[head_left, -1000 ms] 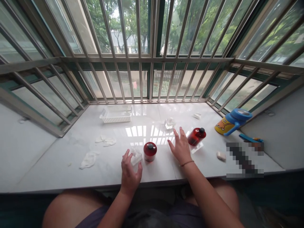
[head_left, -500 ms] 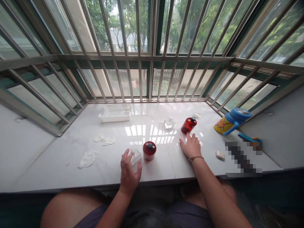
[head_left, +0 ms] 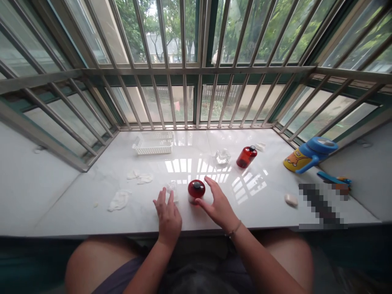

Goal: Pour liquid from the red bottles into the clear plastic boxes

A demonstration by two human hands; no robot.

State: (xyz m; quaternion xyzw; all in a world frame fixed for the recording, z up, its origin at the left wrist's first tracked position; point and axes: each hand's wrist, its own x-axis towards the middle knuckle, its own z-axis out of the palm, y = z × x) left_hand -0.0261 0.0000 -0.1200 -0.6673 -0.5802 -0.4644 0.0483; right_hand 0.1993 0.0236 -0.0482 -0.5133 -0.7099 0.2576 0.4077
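Low in the centre of the frame, on a white marble windowsill [head_left: 260, 210]: a left hand [head_left: 168, 218], fingers narrowly curled and raised against a clear plastic piece [head_left: 171, 191], with no telling whether gripping it or only touching. Just to the right of that piece, a red jar with a black knob on its lid [head_left: 196, 191], upright on the sill. Around the jar's right side, a right hand [head_left: 218, 204], spread wide and curved, thumb low by the jar's base, with contact hidden or too unclear to tell. Farther up and right, a red bottle with a black cap [head_left: 246, 157], upright, beside a small clear square block [head_left: 222, 156]. At the upper left of the sill, a white plastic basket [head_left: 152, 143]; below it, crumpled white tissues [head_left: 119, 200]. At the far right, a blue-lidded yellow cup [head_left: 309, 157], lying on its side, and a small white lump [head_left: 290, 199] near a pixelated patch [head_left: 323, 206].
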